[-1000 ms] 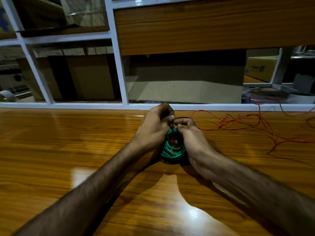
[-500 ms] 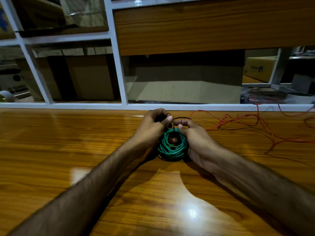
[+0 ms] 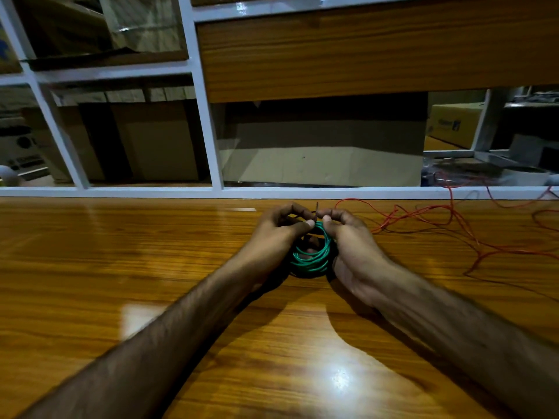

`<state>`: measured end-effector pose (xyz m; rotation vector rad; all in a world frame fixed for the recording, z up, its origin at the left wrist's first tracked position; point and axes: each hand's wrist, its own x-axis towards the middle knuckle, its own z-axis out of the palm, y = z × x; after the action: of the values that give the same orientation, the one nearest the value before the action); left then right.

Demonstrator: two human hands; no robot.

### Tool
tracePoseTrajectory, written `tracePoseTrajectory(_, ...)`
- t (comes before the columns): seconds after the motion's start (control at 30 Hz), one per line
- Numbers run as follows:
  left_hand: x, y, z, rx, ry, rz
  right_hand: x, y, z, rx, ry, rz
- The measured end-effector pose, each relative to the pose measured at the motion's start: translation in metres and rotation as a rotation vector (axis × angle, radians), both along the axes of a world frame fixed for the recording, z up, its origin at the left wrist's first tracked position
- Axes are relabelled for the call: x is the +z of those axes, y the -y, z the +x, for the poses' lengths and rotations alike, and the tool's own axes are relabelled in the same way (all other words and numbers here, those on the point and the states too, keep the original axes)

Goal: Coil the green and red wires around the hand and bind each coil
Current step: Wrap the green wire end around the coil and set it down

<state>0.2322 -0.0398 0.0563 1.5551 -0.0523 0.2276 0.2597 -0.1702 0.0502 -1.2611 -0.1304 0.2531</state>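
A green wire coil (image 3: 311, 258) lies on the glossy wooden table (image 3: 151, 267) between my two hands. My left hand (image 3: 279, 234) and my right hand (image 3: 348, 237) meet at the coil's far rim. Both pinch a thin dark tie (image 3: 316, 207) there with thumb and fingers, and a short end of it sticks up between the fingertips. The red wire (image 3: 429, 219) sprawls loose and tangled across the table to the right, apart from both hands.
A white frame (image 3: 211, 192) with glass panes borders the table's far edge. Cardboard boxes (image 3: 326, 164) stand behind it. A wooden panel (image 3: 363, 49) hangs above. Red wire loops reach the table's right edge (image 3: 544, 219).
The dark loop seen beyond the coil has been drawn in tight. Both hands have closed together over the coil's far rim, and the tie's end now sticks up between them.
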Motion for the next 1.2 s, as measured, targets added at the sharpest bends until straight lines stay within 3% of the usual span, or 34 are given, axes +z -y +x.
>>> tracePoseTrajectory(0.17, 0.000, -0.003, 0.001, 0.018, -0.008, 0.009, 0.008, 0.005, 0.003, 0.027, -0.091, 0.060)
tracePoseTrajectory(0.57, 0.003, -0.012, 0.000, 0.088, 0.070, 0.219, 0.021, 0.034, 0.017, 0.165, -0.034, -0.222)
tracePoseTrajectory(0.8, 0.007, -0.011, -0.004, 0.073, 0.081, 0.220, 0.017, 0.034, 0.021, 0.119, 0.222, -0.347)
tracePoseTrajectory(1.2, 0.007, -0.014, -0.003, 0.026, 0.067, 0.230, 0.020, 0.032, 0.019, 0.098, 0.239, -0.313)
